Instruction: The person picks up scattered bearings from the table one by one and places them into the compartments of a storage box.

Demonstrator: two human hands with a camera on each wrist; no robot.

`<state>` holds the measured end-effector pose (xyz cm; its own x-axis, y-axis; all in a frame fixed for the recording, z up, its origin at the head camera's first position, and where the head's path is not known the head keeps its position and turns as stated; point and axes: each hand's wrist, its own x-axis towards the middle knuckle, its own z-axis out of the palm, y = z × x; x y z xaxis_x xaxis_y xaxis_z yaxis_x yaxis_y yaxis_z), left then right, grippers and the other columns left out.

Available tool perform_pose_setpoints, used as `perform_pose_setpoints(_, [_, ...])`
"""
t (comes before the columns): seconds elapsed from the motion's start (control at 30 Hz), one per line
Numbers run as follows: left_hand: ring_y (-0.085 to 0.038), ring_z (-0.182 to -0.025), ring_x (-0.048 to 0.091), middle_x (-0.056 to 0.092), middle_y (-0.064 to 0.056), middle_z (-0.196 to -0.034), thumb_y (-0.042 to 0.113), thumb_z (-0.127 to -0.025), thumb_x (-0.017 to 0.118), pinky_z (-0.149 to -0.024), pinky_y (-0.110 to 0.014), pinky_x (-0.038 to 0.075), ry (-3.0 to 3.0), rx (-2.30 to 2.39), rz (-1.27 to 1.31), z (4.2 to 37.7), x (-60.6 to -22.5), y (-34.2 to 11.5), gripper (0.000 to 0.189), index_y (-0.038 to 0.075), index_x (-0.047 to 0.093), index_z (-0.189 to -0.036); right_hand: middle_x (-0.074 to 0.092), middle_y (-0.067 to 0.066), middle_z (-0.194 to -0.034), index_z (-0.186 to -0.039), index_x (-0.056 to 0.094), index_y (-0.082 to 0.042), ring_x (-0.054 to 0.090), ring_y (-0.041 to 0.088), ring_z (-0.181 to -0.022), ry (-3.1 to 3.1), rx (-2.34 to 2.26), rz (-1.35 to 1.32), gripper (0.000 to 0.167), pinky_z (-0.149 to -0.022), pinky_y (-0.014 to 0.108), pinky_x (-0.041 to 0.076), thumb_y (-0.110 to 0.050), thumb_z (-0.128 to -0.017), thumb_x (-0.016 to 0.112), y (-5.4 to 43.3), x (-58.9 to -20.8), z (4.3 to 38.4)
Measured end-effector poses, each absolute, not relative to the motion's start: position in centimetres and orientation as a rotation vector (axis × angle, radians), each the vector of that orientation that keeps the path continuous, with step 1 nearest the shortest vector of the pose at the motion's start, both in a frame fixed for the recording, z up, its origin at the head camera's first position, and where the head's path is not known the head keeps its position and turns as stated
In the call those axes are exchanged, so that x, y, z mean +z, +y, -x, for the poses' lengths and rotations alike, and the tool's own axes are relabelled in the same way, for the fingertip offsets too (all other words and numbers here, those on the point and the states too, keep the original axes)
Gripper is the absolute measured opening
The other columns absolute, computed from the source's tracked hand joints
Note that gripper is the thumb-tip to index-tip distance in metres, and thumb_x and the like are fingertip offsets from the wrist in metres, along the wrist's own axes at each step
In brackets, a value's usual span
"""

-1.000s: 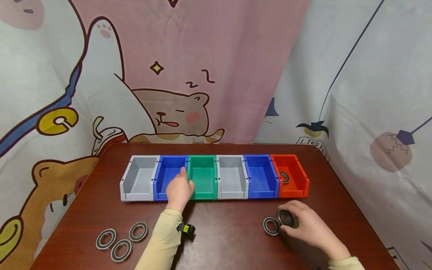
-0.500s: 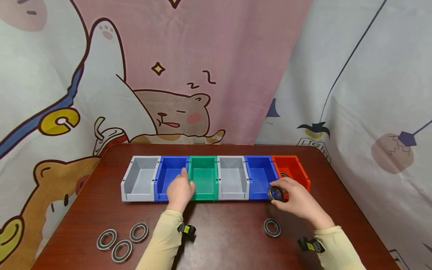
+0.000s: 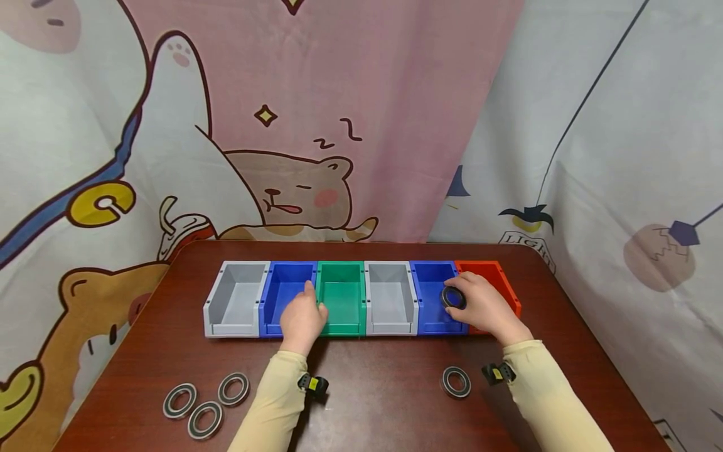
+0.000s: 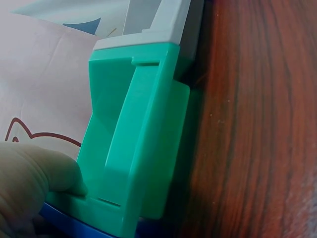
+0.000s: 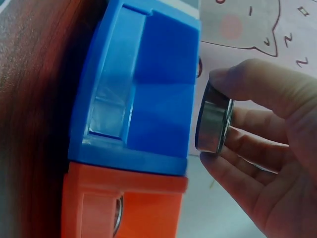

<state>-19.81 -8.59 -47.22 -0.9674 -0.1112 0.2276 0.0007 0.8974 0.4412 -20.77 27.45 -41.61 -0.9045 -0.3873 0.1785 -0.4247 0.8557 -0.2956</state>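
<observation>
My right hand point(image 3: 486, 306) pinches a ball bearing point(image 3: 454, 297) over the right-hand blue bin point(image 3: 435, 326). In the right wrist view the bearing point(image 5: 214, 121) is edge-on between thumb and fingertips, above the bin's opening. My left hand point(image 3: 302, 319) grips the walls where the left-hand blue bin point(image 3: 273, 307) and the green bin point(image 3: 341, 307) meet. Its thumb point(image 4: 62, 171) bends over the green wall in the left wrist view. The red bin point(image 3: 491, 282), partly covered by my right hand, holds a bearing whose edge point(image 5: 118, 215) shows in the right wrist view.
Three bearings point(image 3: 205, 420) lie together at the table's front left. Another bearing point(image 3: 456, 382) lies in front of the right-hand blue bin. Two grey bins point(image 3: 234, 329) belong to the same row. A printed curtain point(image 3: 395, 125) hangs behind the brown table point(image 3: 384, 389).
My right hand has lifted a bearing from the table beside the other one and carried it forward and left over the right-hand blue bin. The left hand has stayed in place.
</observation>
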Motion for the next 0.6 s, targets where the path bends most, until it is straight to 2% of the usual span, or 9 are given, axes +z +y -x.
perform_pose_setpoints(0.3, [-0.030,-0.060,0.059,0.066,-0.020,-0.087,0.016,-0.084,0.067,-0.047,-0.043,0.045,-2.831,-0.660,-0.084,19.7,-47.1,-8.6,0.062,-0.009,0.050,-0.138,0.062,0.018,-0.111,-0.115,0.068,0.002,0.057,0.034,-0.099,-2.953,0.439,-0.633,0.045,-0.088,0.051,0.051,-0.018,-0.077,0.081,26.1,-43.0,22.7])
perform_pose_setpoints(0.6, [-0.033,-0.063,0.061,0.067,-0.021,-0.090,0.015,-0.084,0.067,-0.049,-0.045,0.046,-2.827,-0.656,-0.084,19.7,-47.0,-8.6,0.061,-0.010,0.051,-0.138,0.062,0.019,-0.112,-0.116,0.069,0.001,0.058,0.034,-0.101,-3.007,0.323,-0.653,0.046,-0.087,0.051,0.052,-0.020,-0.077,0.081,24.8,-44.2,23.9])
